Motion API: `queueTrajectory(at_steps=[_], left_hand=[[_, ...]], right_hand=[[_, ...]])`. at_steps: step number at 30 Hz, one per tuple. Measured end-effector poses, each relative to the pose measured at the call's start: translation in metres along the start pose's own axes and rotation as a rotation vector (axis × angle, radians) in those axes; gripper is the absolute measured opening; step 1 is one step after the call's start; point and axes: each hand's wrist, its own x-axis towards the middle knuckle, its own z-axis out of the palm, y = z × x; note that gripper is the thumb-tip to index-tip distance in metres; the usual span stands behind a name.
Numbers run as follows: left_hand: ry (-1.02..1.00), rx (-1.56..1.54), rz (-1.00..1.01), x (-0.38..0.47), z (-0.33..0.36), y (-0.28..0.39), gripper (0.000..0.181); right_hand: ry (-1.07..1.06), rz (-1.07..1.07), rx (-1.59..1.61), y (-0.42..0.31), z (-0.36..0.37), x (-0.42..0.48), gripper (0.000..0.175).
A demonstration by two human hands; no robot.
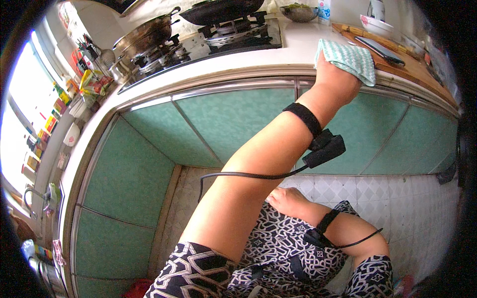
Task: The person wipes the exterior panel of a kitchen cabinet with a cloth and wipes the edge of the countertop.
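Stretched across the view, my left arm ends at the counter's front edge. There my left hand (333,76) has a green-and-white checked cloth (352,61) draped over it, which hides the fingers. A wooden cutting board (419,69) lies just right of the cloth, with a dark smartphone (380,50) on top of it. Low in front of my body is my right hand (290,201), close to the patterned black-and-white clothing (283,238). My left forearm covers part of its fingers, and nothing is seen in it.
A gas stove (238,35) carries a black wok (220,11) and a metal pot (145,35). A bowl of greens (299,13) stands beyond it, and a white bowl (376,26) behind the board. Green cabinet doors (238,115) run below the counter. Jars (48,123) line the window side.
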Motion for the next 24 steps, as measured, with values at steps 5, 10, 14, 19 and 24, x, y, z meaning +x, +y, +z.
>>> queueTrajectory(at_steps=[5,10,14,19,24], left_hand=[[0.101,-0.065,0.055,-0.003,0.002,-0.001,0.019],[0.062,-0.091,0.090,-0.009,-0.008,-0.006,0.024],[0.098,-0.089,0.089,-0.030,-0.007,-0.015,0.023],[0.122,-0.100,0.057,-0.058,-0.001,-0.031,0.037],[0.088,-0.095,0.098,-0.081,-0.013,-0.058,0.046]], right_hand=[[0.034,0.021,-0.050,0.006,0.002,0.003,0.038],[0.037,0.059,-0.040,0.009,0.001,0.005,0.035],[0.032,0.051,-0.018,0.013,0.008,0.007,0.035],[0.085,-0.003,-0.001,0.023,0.015,0.004,0.034],[0.114,-0.054,0.049,0.021,0.016,0.004,0.033]])
